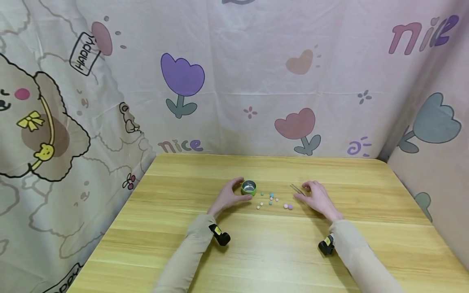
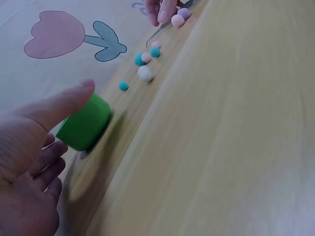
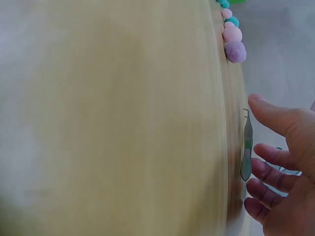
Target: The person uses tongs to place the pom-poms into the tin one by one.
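Observation:
A small round tin (image 1: 248,188), green outside and silvery inside, stands upright on the table. My left hand (image 1: 229,196) is spread beside it, thumb on the near side and fingers on the far side. The left wrist view shows the thumb overlapping the tin (image 2: 88,123); whether it touches is unclear. Metal tweezers (image 3: 247,145) lie near my right hand (image 1: 318,199), whose fingers are loosely bent and not closed round them. Several small pompoms, among them a purple one (image 1: 290,207), a blue one (image 1: 271,195) and a white one (image 2: 145,73), lie between the hands.
The wooden table (image 1: 264,252) runs back to a printed cloth (image 1: 234,81) hanging behind it. More of this cloth hangs along the left and right sides.

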A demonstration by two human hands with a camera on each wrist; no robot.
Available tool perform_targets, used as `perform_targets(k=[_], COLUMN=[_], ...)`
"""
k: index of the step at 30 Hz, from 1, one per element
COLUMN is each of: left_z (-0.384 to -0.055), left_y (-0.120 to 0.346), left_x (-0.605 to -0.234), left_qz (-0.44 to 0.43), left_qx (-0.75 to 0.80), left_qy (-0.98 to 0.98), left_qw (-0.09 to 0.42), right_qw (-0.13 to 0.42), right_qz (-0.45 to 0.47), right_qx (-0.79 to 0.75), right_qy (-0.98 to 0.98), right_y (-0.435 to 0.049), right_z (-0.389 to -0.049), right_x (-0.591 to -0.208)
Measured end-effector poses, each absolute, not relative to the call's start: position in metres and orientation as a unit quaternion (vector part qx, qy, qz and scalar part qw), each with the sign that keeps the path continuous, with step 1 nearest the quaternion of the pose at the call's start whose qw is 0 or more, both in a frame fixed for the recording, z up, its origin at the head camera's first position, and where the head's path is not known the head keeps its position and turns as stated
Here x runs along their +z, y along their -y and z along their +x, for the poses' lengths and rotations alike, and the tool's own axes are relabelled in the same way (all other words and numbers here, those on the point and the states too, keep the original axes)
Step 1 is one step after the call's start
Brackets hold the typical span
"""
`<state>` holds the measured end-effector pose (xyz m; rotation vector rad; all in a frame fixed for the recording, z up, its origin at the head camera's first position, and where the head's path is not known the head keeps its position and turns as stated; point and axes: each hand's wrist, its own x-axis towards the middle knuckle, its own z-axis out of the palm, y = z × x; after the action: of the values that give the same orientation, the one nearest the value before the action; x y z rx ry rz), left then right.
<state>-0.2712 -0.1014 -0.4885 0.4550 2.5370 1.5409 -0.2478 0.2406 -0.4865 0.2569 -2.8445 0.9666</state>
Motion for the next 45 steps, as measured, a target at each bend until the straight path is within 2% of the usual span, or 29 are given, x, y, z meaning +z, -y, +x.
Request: perform_targets(k=[15, 25, 36, 45], left_z=[-0.276, -0.275, -0.272, -0.266], left_y=[0.086, 0.085, 0.091, 0.093], left_x=[-0.489, -0.488, -0.492, -0.492], left_qz=[0.166, 0.153, 0.152, 0.163], left_qx=[0.505, 0.519, 0.525, 0.523], left_qy=[-0.846, -0.841, -0.837, -0.836], left_qw=[0.037, 0.030, 0.034, 0.037], right_qw=[0.047, 0.068, 0.102, 0.090], right_qz=[0.063, 0.071, 0.091, 0.103], right_qx=[0.305, 0.295, 0.287, 0.309], right_qy=[0.949, 0.950, 0.948, 0.941], right_y=[-0.230, -0.226, -0.232, -0.236], right_z=[-0.262, -0.263, -0.253, -0.240], right_x=[-0.487, -0.488, -0.487, -0.482])
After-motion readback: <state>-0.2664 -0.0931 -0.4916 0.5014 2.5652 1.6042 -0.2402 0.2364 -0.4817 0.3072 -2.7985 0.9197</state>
